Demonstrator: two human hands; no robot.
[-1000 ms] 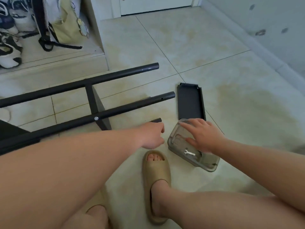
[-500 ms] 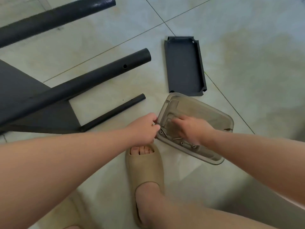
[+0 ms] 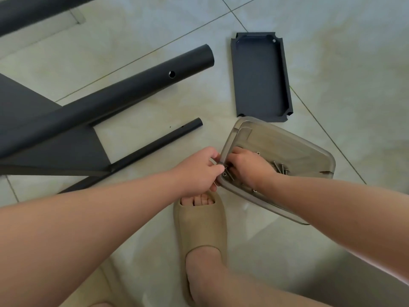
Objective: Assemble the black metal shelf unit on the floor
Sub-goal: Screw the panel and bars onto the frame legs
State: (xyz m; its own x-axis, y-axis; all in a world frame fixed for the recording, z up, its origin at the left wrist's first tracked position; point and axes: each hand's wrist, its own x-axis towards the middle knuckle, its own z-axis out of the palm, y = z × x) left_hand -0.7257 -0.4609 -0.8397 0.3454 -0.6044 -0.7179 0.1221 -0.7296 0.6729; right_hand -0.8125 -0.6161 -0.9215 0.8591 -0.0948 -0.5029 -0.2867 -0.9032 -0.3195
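Observation:
The black metal shelf frame lies on its side on the tiled floor at the left: a thick tube point(image 3: 132, 87) with a screw hole, a thin tube point(image 3: 159, 142) below it, and a flat panel point(image 3: 44, 134) joining them. A clear smoky plastic tray point(image 3: 294, 151) holds several screws point(image 3: 280, 167) and small washers point(image 3: 224, 174). My left hand point(image 3: 199, 168) pinches the tray's near-left rim. My right hand point(image 3: 249, 167) is inside the tray, fingers curled down among the hardware in that corner; the fingertips are hidden.
A small black metal tray part point(image 3: 261, 76) lies open side up just beyond the clear tray. My foot in a tan slipper point(image 3: 199, 224) stands right below both hands. Another black tube point(image 3: 33, 12) crosses the top left corner.
The view has dropped and closed in on the tray. My left hand went from beside the tray to gripping its rim. My right hand moved to the tray's near-left corner.

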